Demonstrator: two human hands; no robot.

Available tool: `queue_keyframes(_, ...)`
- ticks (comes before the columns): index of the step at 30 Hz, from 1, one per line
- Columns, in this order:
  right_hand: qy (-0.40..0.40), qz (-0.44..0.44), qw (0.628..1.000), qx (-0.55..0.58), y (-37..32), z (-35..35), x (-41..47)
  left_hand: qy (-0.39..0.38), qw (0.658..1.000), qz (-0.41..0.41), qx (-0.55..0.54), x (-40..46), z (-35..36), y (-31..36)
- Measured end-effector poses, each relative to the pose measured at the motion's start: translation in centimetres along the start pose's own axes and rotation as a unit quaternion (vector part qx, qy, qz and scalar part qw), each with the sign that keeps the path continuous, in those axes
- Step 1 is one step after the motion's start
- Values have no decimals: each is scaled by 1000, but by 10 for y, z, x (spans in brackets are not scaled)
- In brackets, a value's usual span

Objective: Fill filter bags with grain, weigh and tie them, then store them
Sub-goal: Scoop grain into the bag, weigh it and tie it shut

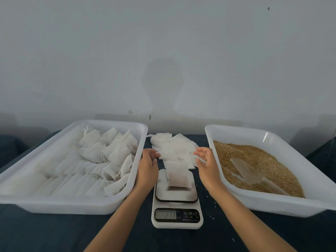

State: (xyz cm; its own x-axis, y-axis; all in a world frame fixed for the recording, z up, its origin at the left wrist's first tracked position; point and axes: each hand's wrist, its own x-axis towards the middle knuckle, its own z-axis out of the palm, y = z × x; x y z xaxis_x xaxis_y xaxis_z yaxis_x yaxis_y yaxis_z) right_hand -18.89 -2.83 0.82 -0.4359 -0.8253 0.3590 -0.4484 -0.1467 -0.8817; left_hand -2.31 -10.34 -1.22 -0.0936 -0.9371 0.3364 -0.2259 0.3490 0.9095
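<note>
A filled filter bag (179,176) lies on the platform of a small white scale (176,211), whose display is lit. Behind the scale sits a loose pile of empty filter bags (174,148). My left hand (147,165) hovers left of the scale with relaxed fingers, holding nothing. My right hand (207,163) hovers to the right of the bag, fingers loosely spread, also holding nothing. The right white tray (316,190) holds brown grain (258,157) with a clear plastic scoop (251,174) lying in it. The left white tray (60,204) holds several filled, tied bags (101,157).
Everything stands on a dark blue cloth (54,231). A few stray grains (209,196) lie on the cloth right of the scale. A pale wall (167,60) rises right behind the trays.
</note>
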Motion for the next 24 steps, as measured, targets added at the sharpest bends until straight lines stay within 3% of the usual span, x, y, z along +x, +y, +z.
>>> queue_keyframes(11,-7,24,1000,-7,4,3,4,-15,1000,-7,12,3,3,-3)
queue_keyframes(16,-37,82,995,-40,12,9,6,-116,985,-79,99,5,12,-11)
queue_keyframes(19,-55,122,990,-49,15,16,5,-184,971,-123,89,9,20,-10)
queue_keyframes(24,-34,133,990,-41,11,25,7,-185,971,-126,83,14,29,2)
